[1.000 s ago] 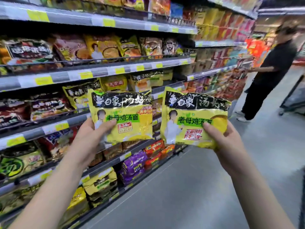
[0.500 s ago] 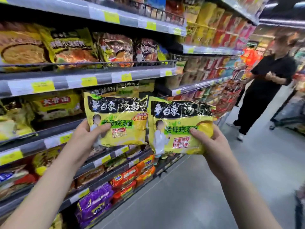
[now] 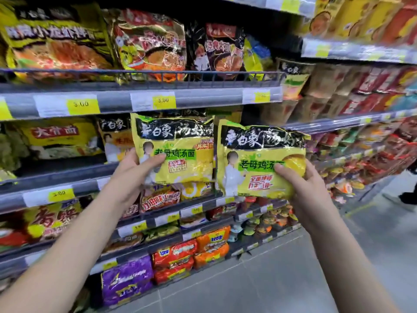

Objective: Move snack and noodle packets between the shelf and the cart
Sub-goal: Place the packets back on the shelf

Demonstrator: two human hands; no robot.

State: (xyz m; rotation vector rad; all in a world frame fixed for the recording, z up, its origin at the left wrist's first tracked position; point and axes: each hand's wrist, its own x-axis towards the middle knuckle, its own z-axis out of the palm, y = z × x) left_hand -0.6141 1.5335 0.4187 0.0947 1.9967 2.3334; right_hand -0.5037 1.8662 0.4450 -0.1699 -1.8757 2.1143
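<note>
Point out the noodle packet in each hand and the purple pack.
Left-hand packet (image 3: 194, 170): head view, yellow front.
Right-hand packet (image 3: 261, 182): head view, red stamp.
Purple pack (image 3: 127, 279): head view, front face.

The grey tiered shelf (image 3: 112, 103) carries rows of noodle packets (image 3: 149, 46) above yellow price tags (image 3: 163, 100).

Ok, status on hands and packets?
Left hand grips left yellow packet. Right hand grips right yellow packet. Both held before the shelf, nothing in between.

Yellow noodle packets (image 3: 173, 152): glossy crinkled plastic film, glare on black bands. Shelf (image 3: 112, 102): matt grey metal edge, thin wire guard rail (image 3: 203, 74). Price labels (image 3: 82, 105): yellow-white paper. Floor (image 3: 282, 279): smooth matt grey tiles.
</note>
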